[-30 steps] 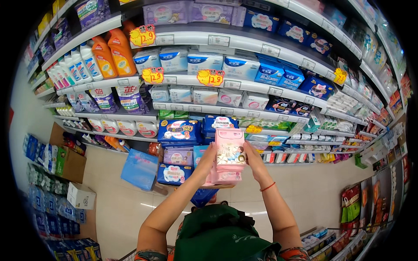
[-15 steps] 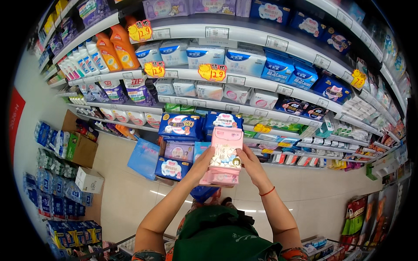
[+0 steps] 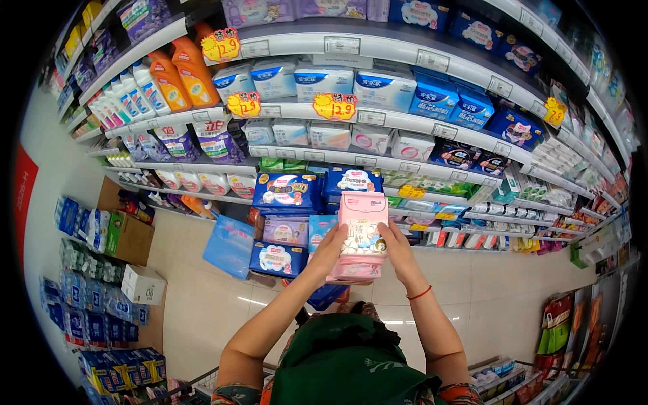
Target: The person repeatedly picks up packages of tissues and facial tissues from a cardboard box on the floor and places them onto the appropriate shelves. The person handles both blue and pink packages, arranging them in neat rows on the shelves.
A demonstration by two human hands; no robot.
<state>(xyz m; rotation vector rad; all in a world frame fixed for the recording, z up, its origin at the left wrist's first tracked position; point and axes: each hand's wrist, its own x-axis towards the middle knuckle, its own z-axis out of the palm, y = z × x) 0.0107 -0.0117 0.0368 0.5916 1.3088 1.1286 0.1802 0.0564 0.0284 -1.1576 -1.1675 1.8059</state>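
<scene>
A pink soft pack (image 3: 363, 226) with cotton bolls printed on its front, like a pack of sanitary pads, is held upright between my two hands. My left hand (image 3: 329, 255) grips its left side, fingers partly hidden behind it. On the opposite side my right hand (image 3: 399, 255) closes around the edge, thumb on the front. Just below it shows another pink pack (image 3: 361, 268), partly covered. Beyond and to the left are stacked dark blue packs (image 3: 287, 194), a lilac pack (image 3: 285, 231) and a blue pack with a white cloud shape (image 3: 277, 260).
Shelves (image 3: 317, 47) of boxed and bagged goods curve across the far side, with orange bottles (image 3: 192, 74) at left. A blue plastic sheet (image 3: 229, 246) hangs beside the stack. Cartons (image 3: 144, 285) and wrapped packs line the left wall. Wire baskets (image 3: 513, 381) stand near my right elbow.
The whole view has shifted slightly, with the shelves sitting a little to the right. Both hands keep hold of the pink pack, which appears slightly farther right and higher in the picture.
</scene>
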